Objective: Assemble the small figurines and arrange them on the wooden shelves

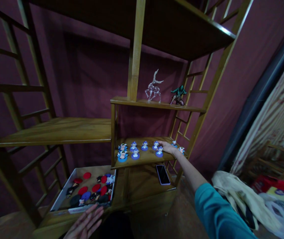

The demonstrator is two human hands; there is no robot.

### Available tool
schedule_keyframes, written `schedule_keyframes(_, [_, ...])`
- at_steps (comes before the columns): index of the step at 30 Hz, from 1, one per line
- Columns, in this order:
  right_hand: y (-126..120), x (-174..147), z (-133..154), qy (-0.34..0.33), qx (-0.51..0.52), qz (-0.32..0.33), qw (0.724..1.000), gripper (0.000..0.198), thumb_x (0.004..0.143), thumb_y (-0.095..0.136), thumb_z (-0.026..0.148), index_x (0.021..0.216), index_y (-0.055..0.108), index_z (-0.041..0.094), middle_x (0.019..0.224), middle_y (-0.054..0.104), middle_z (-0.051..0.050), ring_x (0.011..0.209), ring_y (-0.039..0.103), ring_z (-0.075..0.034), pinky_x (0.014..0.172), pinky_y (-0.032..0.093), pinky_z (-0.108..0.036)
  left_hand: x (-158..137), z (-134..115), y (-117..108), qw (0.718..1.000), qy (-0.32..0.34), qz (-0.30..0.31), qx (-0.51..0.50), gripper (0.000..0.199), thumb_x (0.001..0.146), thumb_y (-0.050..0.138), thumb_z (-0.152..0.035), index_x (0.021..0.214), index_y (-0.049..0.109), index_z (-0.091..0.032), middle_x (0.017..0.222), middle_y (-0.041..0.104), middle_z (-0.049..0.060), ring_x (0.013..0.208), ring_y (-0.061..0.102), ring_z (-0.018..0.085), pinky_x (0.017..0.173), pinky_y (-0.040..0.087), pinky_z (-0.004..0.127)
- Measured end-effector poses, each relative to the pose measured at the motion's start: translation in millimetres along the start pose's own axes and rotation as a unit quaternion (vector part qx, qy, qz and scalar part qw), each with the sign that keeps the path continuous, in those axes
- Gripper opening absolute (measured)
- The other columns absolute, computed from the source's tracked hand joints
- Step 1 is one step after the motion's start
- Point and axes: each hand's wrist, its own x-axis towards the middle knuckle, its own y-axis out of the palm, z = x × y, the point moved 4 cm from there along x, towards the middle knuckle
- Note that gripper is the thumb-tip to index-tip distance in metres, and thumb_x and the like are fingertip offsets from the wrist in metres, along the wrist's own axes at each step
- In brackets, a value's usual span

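Note:
My right hand (167, 147) reaches across the middle shelf, its fingertips closed at the side of a small figurine (155, 145) on a purple round base. Just in front of that hand stands another purple-based figurine (159, 152). Several more stand in two rows to the left, among them a purple one (135, 153) and a blue one (122, 156). Partly behind my wrist, a pale figurine (181, 150) is at the shelf's right end. Low at the front, my left hand (85, 223) is open with fingers stretched, near the box's front edge, holding nothing.
A shallow cardboard box (61, 196) holds loose figurines and red, blue and black discs. Below the figurine shelf lies a phone (163, 175). A clear deer ornament (153, 89) and a green figure (178, 95) stand on the shelf above. Wooden uprights (135, 53) divide the rack.

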Motion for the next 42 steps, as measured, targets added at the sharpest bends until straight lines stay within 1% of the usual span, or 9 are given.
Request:
schedule_keyframes(10, [1,-2,4,-0.002,0.007,-0.008,1.0,0.04,0.06,0.064,0.02,0.1,0.061,0.019,0.093,0.067,-0.001,0.086,0.059,-0.018,0.086,0.043,-0.034,2,1,-1,1.0,0.001,-0.011,-0.01,0.061,0.069,0.061,-0.032,0.128,0.047,-0.027,0.129,0.051,0.006,0.13,0.025,0.03,0.106,0.023,0.048])
schedule_keyframes(15, [3,-3,6,0.001,0.016,-0.01,1.0,0.042,0.06,0.063,0.018,0.102,0.061,0.018,0.095,0.067,-0.002,0.087,0.06,-0.019,0.087,0.043,-0.036,0,0,0,1.0,0.005,-0.005,-0.011,0.058,0.069,0.061,-0.032,0.126,0.049,-0.026,0.129,0.051,0.007,0.129,0.026,0.03,0.106,0.023,0.049])
schedule_keyframes(19, [2,-7,10,0.009,0.031,-0.011,0.999,0.049,0.057,0.061,0.014,0.106,0.059,0.019,0.101,0.066,-0.003,0.096,0.058,-0.019,0.092,0.041,-0.035,0,0,0,1.0,0.003,0.002,-0.008,0.058,0.07,0.061,-0.031,0.126,0.049,-0.025,0.129,0.051,0.007,0.129,0.027,0.03,0.106,0.024,0.047])
schedule_keyframes(23, [-9,-22,8,0.039,0.065,-0.053,0.996,0.056,0.056,0.056,0.009,0.11,0.055,0.021,0.11,0.062,-0.005,0.103,0.056,-0.018,0.094,0.04,-0.035,0,0,0,1.0,-0.002,0.004,-0.005,0.058,0.07,0.061,-0.031,0.126,0.049,-0.025,0.129,0.051,0.008,0.129,0.028,0.03,0.106,0.024,0.045])
schedule_keyframes(26, [-13,-42,7,0.036,0.074,-0.086,0.993,0.055,0.058,0.052,0.008,0.111,0.055,0.022,0.112,0.061,-0.005,0.104,0.055,-0.017,0.097,0.037,-0.036,0,-1,0,1.0,-0.004,-0.003,-0.008,0.061,0.069,0.062,-0.032,0.128,0.046,-0.027,0.129,0.051,0.006,0.129,0.028,0.029,0.107,0.024,0.044])
schedule_keyframes(32, [10,-74,21,0.023,0.014,-0.105,0.994,0.06,0.065,0.062,0.02,0.122,0.046,0.024,0.118,0.057,-0.005,0.112,0.05,-0.02,0.097,0.037,-0.037,-2,0,4,1.0,0.004,-0.021,-0.008,0.064,0.065,0.064,-0.034,0.127,0.047,-0.03,0.128,0.052,0.004,0.13,0.025,0.03,0.107,0.023,0.045])
schedule_keyframes(36, [20,-72,27,0.009,-0.044,-0.138,0.989,0.068,0.061,0.069,0.028,0.124,0.044,0.024,0.12,0.056,-0.004,0.112,0.049,-0.022,0.1,0.034,-0.038,-4,0,8,1.0,0.007,-0.02,-0.003,0.063,0.066,0.064,-0.033,0.127,0.048,-0.028,0.128,0.052,0.006,0.129,0.026,0.03,0.106,0.024,0.046])
schedule_keyframes(39, [20,-69,23,0.007,-0.067,-0.157,0.985,0.067,0.06,0.071,0.028,0.123,0.045,0.024,0.117,0.057,-0.004,0.11,0.05,-0.023,0.099,0.034,-0.039,-4,-1,6,1.0,0.001,-0.018,-0.002,0.063,0.066,0.064,-0.033,0.126,0.048,-0.027,0.128,0.052,0.007,0.128,0.028,0.031,0.105,0.025,0.047])
schedule_keyframes(42, [19,-68,19,0.008,-0.068,-0.165,0.984,0.066,0.061,0.07,0.028,0.123,0.045,0.023,0.115,0.058,-0.003,0.107,0.052,-0.022,0.098,0.036,-0.038,-4,-1,2,1.0,0.006,-0.001,-0.004,0.055,0.069,0.063,-0.031,0.122,0.053,-0.024,0.129,0.051,0.009,0.128,0.031,0.03,0.105,0.027,0.044])
